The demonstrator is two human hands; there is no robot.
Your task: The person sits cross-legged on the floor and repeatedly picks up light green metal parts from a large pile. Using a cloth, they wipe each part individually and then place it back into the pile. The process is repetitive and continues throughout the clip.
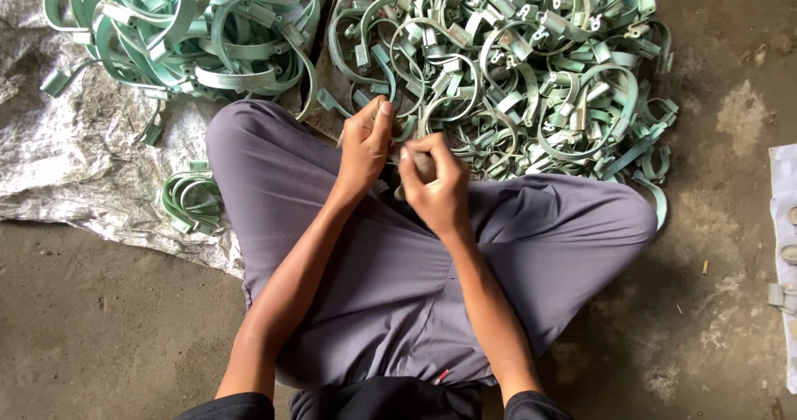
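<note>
I sit cross-legged in grey trousers on a concrete floor. My left hand (pixel 364 144) pinches a pale green metal clamp band (pixel 397 126) at the near edge of a big heap of such clamps (pixel 515 63). My right hand (pixel 433 183) is closed around a small dark grey tool or part (pixel 421 165), held right beside the left hand above my knees. What exactly the right hand grips is partly hidden by its fingers.
A second heap of green clamps (pixel 183 30) lies at the upper left on a white woven sack (pixel 75 171). A small stack of clamps (pixel 193 200) sits by my left knee. A white sheet (pixel 784 246) with small metal parts lies at the right edge.
</note>
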